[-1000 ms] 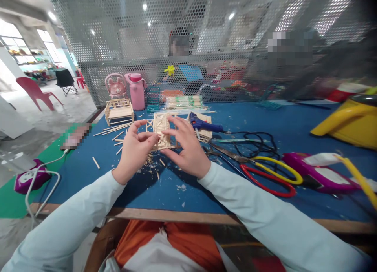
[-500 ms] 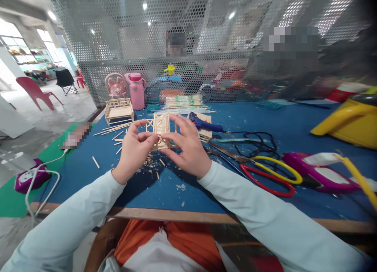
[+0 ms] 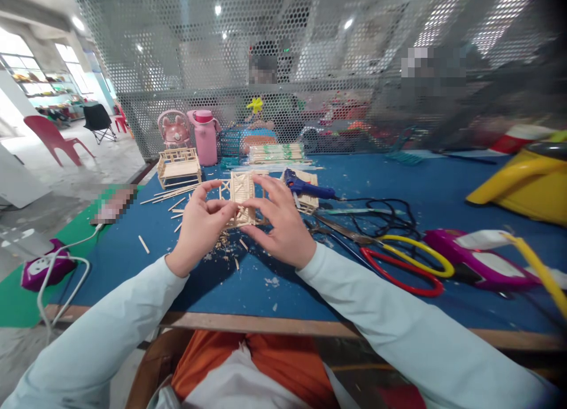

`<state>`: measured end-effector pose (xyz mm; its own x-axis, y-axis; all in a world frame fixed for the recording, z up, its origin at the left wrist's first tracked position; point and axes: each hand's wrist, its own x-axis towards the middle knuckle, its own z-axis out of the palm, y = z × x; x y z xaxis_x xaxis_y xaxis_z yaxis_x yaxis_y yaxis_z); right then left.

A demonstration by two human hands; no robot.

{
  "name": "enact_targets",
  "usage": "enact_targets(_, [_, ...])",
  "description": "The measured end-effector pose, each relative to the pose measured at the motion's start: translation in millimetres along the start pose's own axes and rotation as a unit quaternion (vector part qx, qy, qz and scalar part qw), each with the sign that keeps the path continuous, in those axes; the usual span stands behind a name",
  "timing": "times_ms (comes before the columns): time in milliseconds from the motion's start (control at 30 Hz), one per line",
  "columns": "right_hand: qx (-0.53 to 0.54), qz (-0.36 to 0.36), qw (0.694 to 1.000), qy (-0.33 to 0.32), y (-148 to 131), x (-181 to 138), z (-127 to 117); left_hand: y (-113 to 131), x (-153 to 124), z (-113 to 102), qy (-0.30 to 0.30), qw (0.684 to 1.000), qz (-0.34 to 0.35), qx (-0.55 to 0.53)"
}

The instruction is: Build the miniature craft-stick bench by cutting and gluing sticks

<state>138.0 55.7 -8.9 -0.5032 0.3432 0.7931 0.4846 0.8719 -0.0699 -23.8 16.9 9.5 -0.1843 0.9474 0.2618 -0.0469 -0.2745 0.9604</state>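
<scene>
Between my two hands is a small wooden-stick model (image 3: pixel 242 189), with slatted panels and crossed struts at its left side. My left hand (image 3: pixel 199 229) is closed at its left, thumb and forefinger pinched near the model's lower middle. My right hand (image 3: pixel 286 226) grips it from the right, fingers along the top and thumb beneath. The fingertips cover part of the model. Just behind my right hand, a blue glue gun (image 3: pixel 310 186) rests on another pale stick-built piece (image 3: pixel 309 205).
Loose sticks (image 3: pixel 170 193) and a miniature wooden bench (image 3: pixel 179 168) are at the left. Scissors (image 3: pixel 398 255) with red and yellow handles lie right, by a black cable (image 3: pixel 398 217). Behind stand a pink bottle (image 3: pixel 206 138), bagged sticks (image 3: pixel 277 153) and a mesh screen (image 3: pixel 212 55).
Both hands hold almost the same pose around the model. The right-hand fingers have shifted very slightly left.
</scene>
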Motion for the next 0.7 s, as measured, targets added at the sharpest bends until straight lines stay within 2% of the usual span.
enact_targets(700, [0.001, -0.008, 1.0, 0.003, 1.6, -0.2, -0.3, 2.8, 1.7, -4.1, -0.011, 1.0, 0.008, 0.026])
